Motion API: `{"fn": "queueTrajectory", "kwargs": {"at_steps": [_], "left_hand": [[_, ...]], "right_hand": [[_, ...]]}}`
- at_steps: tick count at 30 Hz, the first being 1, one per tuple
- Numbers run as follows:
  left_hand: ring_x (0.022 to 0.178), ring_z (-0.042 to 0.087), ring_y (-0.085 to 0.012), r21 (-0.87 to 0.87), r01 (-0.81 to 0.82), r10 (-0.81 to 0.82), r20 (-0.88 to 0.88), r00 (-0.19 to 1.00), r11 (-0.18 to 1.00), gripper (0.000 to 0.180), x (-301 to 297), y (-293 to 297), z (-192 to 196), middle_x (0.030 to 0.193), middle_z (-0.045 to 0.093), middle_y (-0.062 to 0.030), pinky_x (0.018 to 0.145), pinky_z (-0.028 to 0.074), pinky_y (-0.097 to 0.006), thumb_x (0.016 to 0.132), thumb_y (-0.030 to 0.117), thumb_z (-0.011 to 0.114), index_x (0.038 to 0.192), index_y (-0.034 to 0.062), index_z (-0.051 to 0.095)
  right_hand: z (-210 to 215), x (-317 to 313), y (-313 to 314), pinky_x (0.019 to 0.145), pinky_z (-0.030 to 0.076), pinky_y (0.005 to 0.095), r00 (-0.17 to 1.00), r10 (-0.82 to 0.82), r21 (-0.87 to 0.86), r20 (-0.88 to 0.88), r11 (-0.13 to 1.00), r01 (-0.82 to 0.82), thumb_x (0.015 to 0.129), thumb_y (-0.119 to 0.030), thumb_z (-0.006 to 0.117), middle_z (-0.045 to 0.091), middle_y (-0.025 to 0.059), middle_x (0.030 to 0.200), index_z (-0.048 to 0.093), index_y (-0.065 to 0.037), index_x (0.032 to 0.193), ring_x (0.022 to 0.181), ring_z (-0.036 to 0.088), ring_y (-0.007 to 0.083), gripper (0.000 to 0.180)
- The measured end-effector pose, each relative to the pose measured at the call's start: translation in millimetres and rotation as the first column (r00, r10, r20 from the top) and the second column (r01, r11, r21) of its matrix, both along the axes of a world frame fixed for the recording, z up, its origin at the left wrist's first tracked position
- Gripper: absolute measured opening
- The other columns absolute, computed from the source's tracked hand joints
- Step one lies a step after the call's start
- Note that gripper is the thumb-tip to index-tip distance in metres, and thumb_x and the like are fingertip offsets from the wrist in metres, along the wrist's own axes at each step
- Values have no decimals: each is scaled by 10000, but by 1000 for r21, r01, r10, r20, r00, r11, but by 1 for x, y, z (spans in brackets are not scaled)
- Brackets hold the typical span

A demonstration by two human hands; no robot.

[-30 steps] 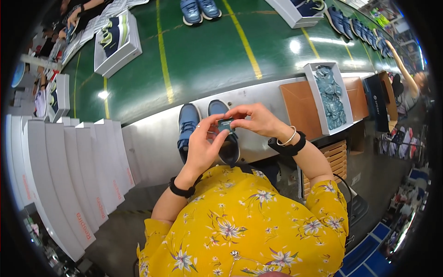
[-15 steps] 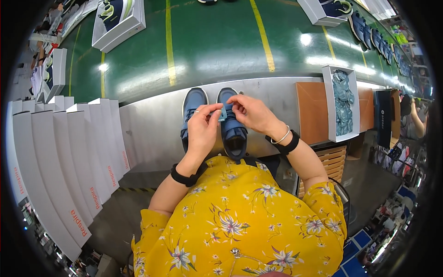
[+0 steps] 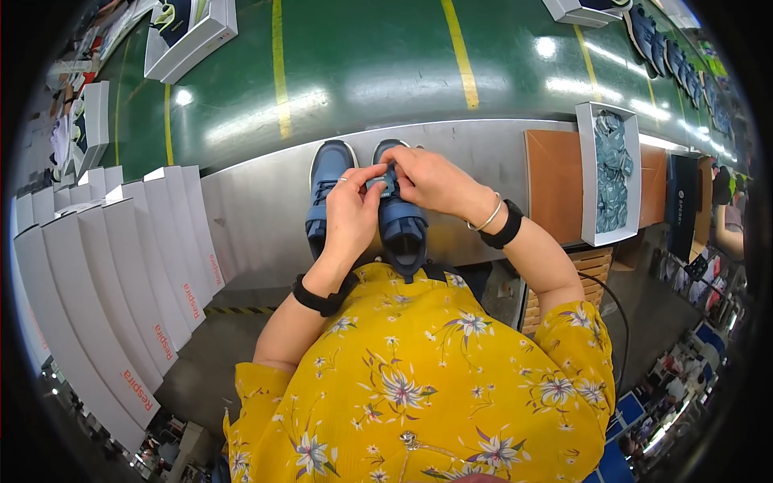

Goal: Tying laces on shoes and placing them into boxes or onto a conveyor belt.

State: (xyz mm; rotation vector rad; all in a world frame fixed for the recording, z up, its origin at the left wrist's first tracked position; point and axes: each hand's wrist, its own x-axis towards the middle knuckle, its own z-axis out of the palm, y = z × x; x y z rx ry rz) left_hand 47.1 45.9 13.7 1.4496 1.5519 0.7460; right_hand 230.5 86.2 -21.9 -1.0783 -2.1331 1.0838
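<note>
Two dark blue shoes stand side by side on the grey metal ledge, toes pointing away from me: the left shoe and the right shoe. Over the tongue and laces of the right shoe, a small teal tag is pinched between my hands. My left hand grips its near left side with thumb and fingers. From the right, my right hand closes its fingertips at the tag's upper edge. Fingers hide part of the tag, so whether it is attached to the laces cannot be made out.
White shoe boxes stand stacked on the left. To the right, an open white box of teal tags lies on a brown board. Beyond the metal ledge runs a green belt carrying boxed shoes.
My hands have come closer together, and my right fingertips have closed in on the tag, which now shows less. The whole view has shifted slightly.
</note>
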Motion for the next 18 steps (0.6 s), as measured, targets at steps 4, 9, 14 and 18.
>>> {"fn": "queueTrajectory", "kwargs": {"at_steps": [4, 9, 14, 18], "left_hand": [[678, 556, -190, -80, 4, -8, -44, 999, 997, 224, 3, 3, -4, 860, 624, -114, 660, 482, -311, 873, 38, 700, 1095, 14, 724], [677, 520, -151, -75, -17, 12, -55, 998, 997, 236, 5, 8, -6, 835, 601, -71, 654, 458, -288, 863, 46, 721, 1097, 17, 735], [671, 481, -114, -44, 36, -38, -45, 998, 998, 258, 4, 11, -4, 795, 562, -31, 642, 431, -262, 852, 40, 735, 1110, 36, 745], [659, 488, -128, -4, 39, -39, -88, 995, 999, 273, 8, 12, -6, 768, 546, -40, 634, 435, -268, 834, 37, 746, 1108, 44, 747]], "right_hand": [[-6, 0, -16, 692, 501, 358, 983, -152, 7, -107, 988, 153, 825, 37, 635, 580, 118, 839, 533, -23, 1137, 745, 596, 270, 334], [-15, -3, -29, 751, 499, 403, 946, -250, -76, -206, 968, 239, 815, 60, 649, 584, 160, 864, 488, -12, 1105, 819, 602, 342, 339], [-24, -4, -36, 749, 500, 381, 918, -330, -203, -221, 936, 287, 805, 78, 660, 573, 142, 872, 477, -16, 1056, 816, 597, 312, 325], [-33, -4, -36, 750, 500, 373, 900, -316, -123, -299, 948, 292, 791, 95, 662, 568, 124, 882, 461, -32, 996, 826, 578, 317, 314]]}}
